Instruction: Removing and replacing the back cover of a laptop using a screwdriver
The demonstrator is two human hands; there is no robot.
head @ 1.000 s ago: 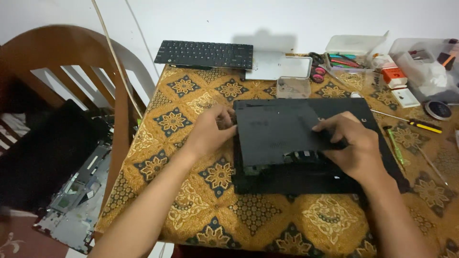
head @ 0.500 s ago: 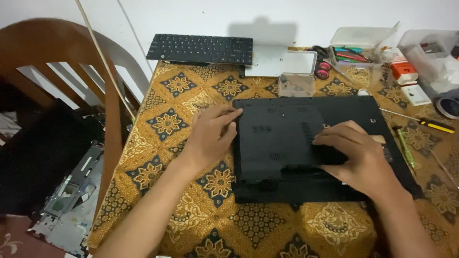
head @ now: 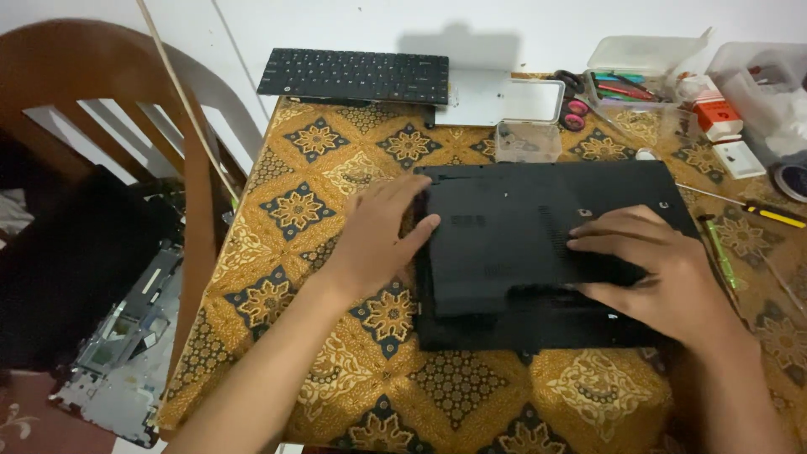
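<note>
Black matte plastic laptop base [head: 538, 252], underside up, sits mid-table on the gold batik-pattern cloth [head: 336, 210]. Loose bottom panel [head: 504, 244] lies on top, slightly askew. Left hand [head: 378, 240] spread flat, thumb on the panel's left edge; right hand [head: 664, 269] flat, fingers pressing its right side. Imo keep pressure even both sides, edges aligned, no forcing. Beyond: black keyboard [head: 353, 76], clear plastic box [head: 527, 140], yellow-handled screwdriver [head: 769, 213], wooden chair [head: 101, 92] at left.
</note>
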